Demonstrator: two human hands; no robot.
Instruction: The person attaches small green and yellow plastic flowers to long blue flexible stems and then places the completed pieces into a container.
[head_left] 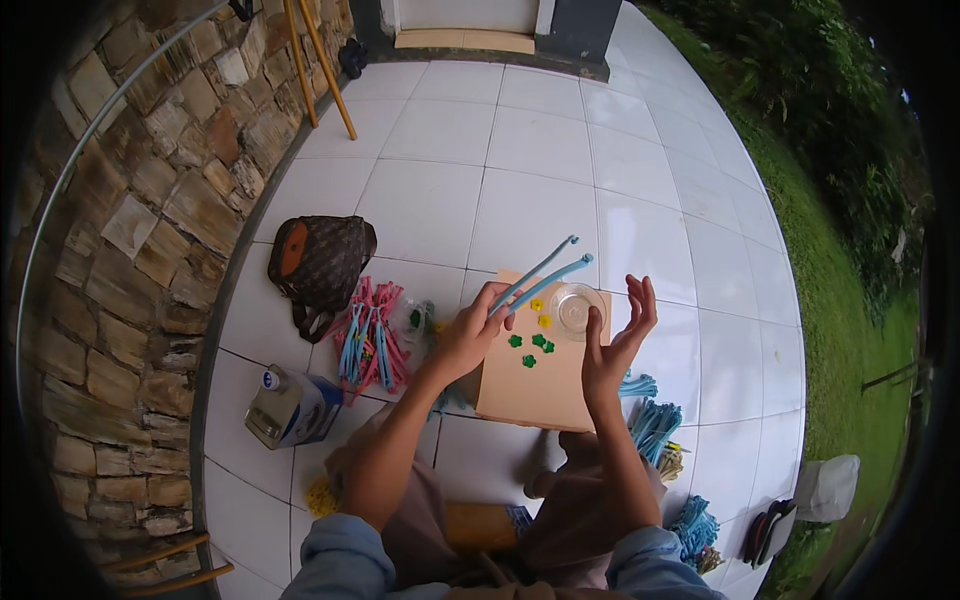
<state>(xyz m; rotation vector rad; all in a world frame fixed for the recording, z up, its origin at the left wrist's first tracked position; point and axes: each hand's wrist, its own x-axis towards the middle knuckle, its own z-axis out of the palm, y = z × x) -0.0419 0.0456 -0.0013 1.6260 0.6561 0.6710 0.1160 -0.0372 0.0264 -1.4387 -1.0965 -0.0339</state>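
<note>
Two light-blue cord-like strips (545, 279) with knobbed ends stick up to the right from my left hand (474, 330), whose fingers are closed round them. My right hand (617, 345) is raised with fingers and thumb apart, and nothing is in it. Below both hands lies a tan board (500, 388). Several green flower-shaped pieces (528, 361) and a few yellow flower-shaped pieces (544, 321) are scattered over it. A clear round dish (577, 309) stands near the board's far right corner, just left of my right hand.
A bundle of pink and blue strips (372, 345) lies to the left, beside a brown patterned backpack (325, 262) and a plastic jug (290, 408). More blue bundles (655, 428) lie on the right. White floor tiles (420, 215) run between a stone wall (130, 270) and grass (800, 260).
</note>
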